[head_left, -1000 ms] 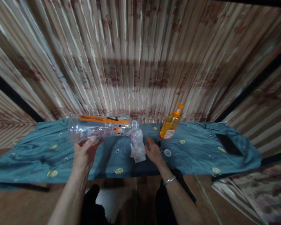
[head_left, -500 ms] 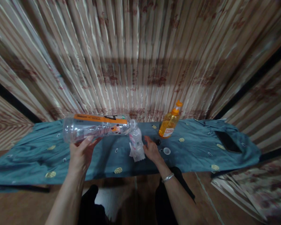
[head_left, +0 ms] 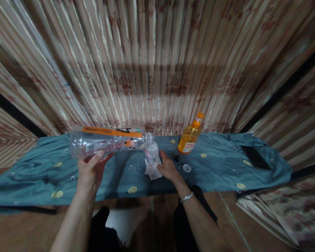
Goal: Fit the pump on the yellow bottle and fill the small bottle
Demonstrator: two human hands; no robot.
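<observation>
My left hand (head_left: 93, 168) is wrapped round a large clear bottle (head_left: 107, 140) with an orange label, tipped on its side. Its mouth meets the mouth of a small clear bottle (head_left: 151, 153), which stands on a crumpled white tissue (head_left: 152, 172). Beside the small bottle's right side is my right hand (head_left: 168, 167), thumb and fingers apart, its fingertips at or very near the plastic.
An orange pump bottle (head_left: 189, 138) stands to the right on the blue cloth (head_left: 212, 175). Near my right hand lie a small black cap (head_left: 176, 158) and a round white lid (head_left: 187, 168). A dark phone (head_left: 255, 158) lies far right. Behind hangs a pleated curtain (head_left: 157, 70).
My right hand has shifted slightly left, closer to the small bottle. The large bottle has barely moved in my left hand.
</observation>
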